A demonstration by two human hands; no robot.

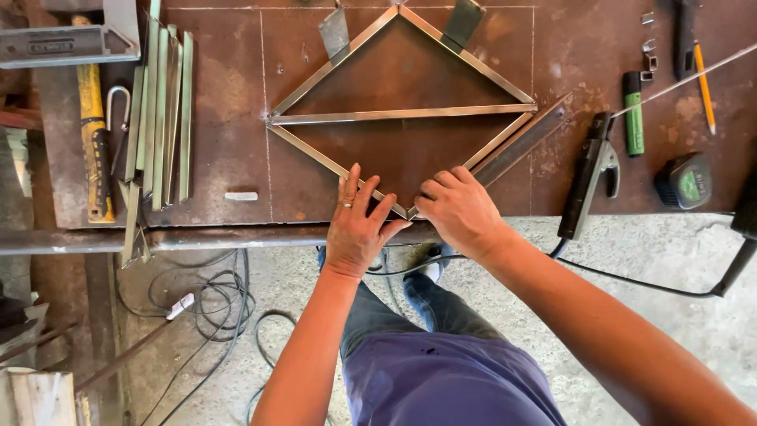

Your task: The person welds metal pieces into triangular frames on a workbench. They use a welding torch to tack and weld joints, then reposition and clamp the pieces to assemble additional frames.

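A diamond-shaped frame of thin steel bars (402, 113) with a horizontal crossbar lies flat on a rusty steel table (229, 150). Both hands rest at the frame's near corner by the table's front edge. My left hand (359, 229) lies with fingers spread on the lower-left bar; a ring is on one finger. My right hand (460, 209) presses fingertips against the lower-right bar just beside the corner. Neither hand wraps around anything.
Several loose steel strips (162, 110) and a yellow-handled hammer (93, 134) lie at the left. On the right are a welding electrode holder (587, 177) with rod, a green marker (633, 113), a pencil (704, 88) and a tape measure (684, 181). Cables (213, 308) trail on the concrete floor.
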